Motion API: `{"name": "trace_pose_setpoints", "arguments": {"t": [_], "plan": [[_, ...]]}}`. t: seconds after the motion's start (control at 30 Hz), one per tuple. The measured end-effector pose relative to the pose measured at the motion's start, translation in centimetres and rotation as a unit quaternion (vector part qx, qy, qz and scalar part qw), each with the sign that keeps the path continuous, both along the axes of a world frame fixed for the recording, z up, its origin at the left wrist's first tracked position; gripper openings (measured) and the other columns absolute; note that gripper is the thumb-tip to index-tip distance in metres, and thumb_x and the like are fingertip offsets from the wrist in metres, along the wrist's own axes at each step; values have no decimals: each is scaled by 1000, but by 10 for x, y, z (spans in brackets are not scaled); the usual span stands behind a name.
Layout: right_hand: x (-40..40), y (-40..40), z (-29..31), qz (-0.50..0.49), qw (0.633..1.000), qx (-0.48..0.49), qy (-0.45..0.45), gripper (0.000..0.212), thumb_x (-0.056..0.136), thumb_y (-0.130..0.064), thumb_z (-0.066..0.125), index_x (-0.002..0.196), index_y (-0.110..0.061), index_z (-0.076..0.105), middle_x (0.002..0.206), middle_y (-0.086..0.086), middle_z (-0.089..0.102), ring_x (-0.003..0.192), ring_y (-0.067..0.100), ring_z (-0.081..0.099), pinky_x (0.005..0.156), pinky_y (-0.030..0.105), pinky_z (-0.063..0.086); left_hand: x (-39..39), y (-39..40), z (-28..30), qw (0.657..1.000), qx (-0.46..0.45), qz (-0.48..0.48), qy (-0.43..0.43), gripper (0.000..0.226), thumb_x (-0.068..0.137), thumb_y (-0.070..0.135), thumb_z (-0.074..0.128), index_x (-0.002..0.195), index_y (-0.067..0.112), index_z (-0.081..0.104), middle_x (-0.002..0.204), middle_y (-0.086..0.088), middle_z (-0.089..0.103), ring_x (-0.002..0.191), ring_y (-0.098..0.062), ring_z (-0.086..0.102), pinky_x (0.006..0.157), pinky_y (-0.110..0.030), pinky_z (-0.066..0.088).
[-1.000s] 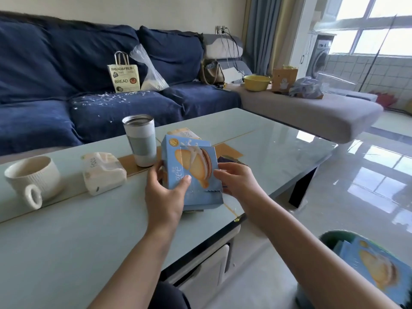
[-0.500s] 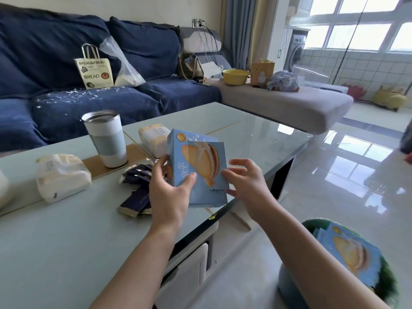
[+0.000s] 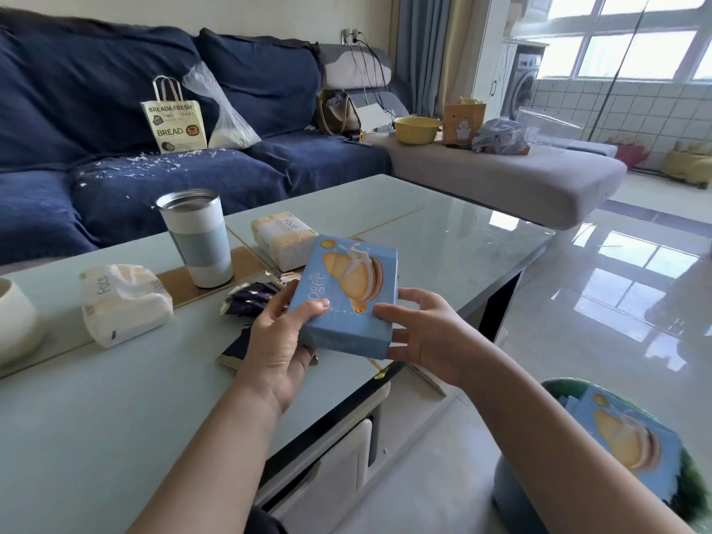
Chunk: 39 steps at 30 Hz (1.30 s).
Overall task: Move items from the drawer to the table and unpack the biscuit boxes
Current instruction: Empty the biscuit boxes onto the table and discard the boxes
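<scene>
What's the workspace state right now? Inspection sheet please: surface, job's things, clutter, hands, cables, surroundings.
Surface: glossy pale table.
Job's things: blue biscuit box held above the table edge; dark sachets on the table; second biscuit box in a bin on the floor.
Clutter: tumbler, two tissue packs, mug.
Hands: left hand grips the box; right hand, fingers on its right side.
Cables: plugged into wall socket behind sofa.
Surroundings: blue sofa, bread bag, yellow bowl.

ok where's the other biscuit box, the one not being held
In the head view it sits low at the far right: the second biscuit box lies in a green-rimmed bin on the floor, beside the right forearm.
</scene>
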State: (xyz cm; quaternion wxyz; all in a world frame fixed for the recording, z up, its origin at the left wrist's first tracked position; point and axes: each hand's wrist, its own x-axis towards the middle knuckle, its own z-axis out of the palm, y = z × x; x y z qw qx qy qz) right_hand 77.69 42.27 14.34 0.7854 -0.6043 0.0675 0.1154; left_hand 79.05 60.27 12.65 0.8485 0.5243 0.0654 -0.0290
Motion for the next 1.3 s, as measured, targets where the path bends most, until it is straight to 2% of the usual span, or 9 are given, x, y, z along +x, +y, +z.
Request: {"name": "trace_pose_setpoints", "arguments": {"t": [0.1, 0.27, 0.47, 0.63, 0.73, 0.87, 1.03, 1.13, 1.3], "plan": [[0, 2, 0, -14, 1000, 4, -6, 50, 87, -1, 67, 130, -11, 44, 110, 21, 68, 83, 31, 70, 78, 54, 57, 0, 0, -3, 1000, 2, 12, 3, 58, 70, 2, 77, 124, 14, 58, 99, -12, 70, 77, -22, 68, 56, -29, 51], [-5, 1, 1, -9, 995, -82, -59, 63, 84, 6, 67, 134, -20, 40, 113, 14, 65, 92, 27, 69, 69, 45, 61, 0, 0, -5, 995, 93, -20, 14, 74, 48, 15, 91, 117, 18, 63, 98, -9, 75, 88, -30, 72, 83, -47, 56], [-10, 0, 2, 11, 992, -102, -72, 62, 83, 8, 65, 133, -23, 43, 112, 8, 62, 98, 25, 68, 71, 44, 60, 0, -1, -6, 990, 141, -22, 10, 82, 42, 21, 88, 119, 13, 61, 98, -10, 75, 89, -31, 72, 84, -49, 57], [-11, -3, 3, 30, 991, -112, -71, 61, 82, 10, 64, 128, -24, 43, 113, 10, 64, 94, 25, 69, 70, 44, 59, 0, -1, -1, 990, 144, -9, 3, 43, 73, 20, 82, 111, 10, 65, 101, -14, 74, 88, -32, 71, 84, -52, 57], [-12, -2, 1, 67, 985, -144, -69, 63, 79, 10, 64, 127, -25, 45, 119, 13, 61, 104, 32, 66, 79, 50, 58, 0, 0, 4, 994, 109, 25, -2, 38, 80, 25, 75, 111, 7, 66, 101, -16, 74, 83, -30, 70, 79, -47, 57], [-11, 5, -1, 59, 987, -139, -56, 46, 83, -10, 71, 121, -22, 49, 112, 11, 67, 94, 24, 70, 70, 41, 59, -2, -1, 6, 993, 100, 59, -13, 35, 80, 24, 76, 108, 6, 68, 96, -16, 73, 74, -27, 68, 67, -38, 56], [-8, 16, -3, -48, 983, -164, -64, 48, 76, -52, 74, 104, -17, 54, 97, 9, 72, 86, 25, 73, 79, 48, 59, -7, -10, 4, 993, 105, 42, -35, 20, 80, 17, 76, 98, 11, 69, 82, -7, 73, 69, -22, 69, 62, -33, 56], [-8, 20, -3, -96, 977, -174, -73, 43, 79, -53, 71, 98, -18, 55, 93, 7, 70, 78, 20, 72, 68, 37, 60, -7, -14, 3, 992, 109, 38, -48, 20, 80, 13, 76, 98, 12, 69, 83, -5, 75, 69, -21, 70, 66, -36, 57], [-8, 17, -4, -106, 972, -197, -72, 39, 82, -45, 71, 100, -13, 57, 96, 10, 71, 76, 20, 68, 71, 37, 57, -7, -17, -2, 991, 113, 39, -52, 15, 81, 9, 74, 90, 18, 66, 75, 3, 73, 64, -16, 69, 62, -32, 57]]}}
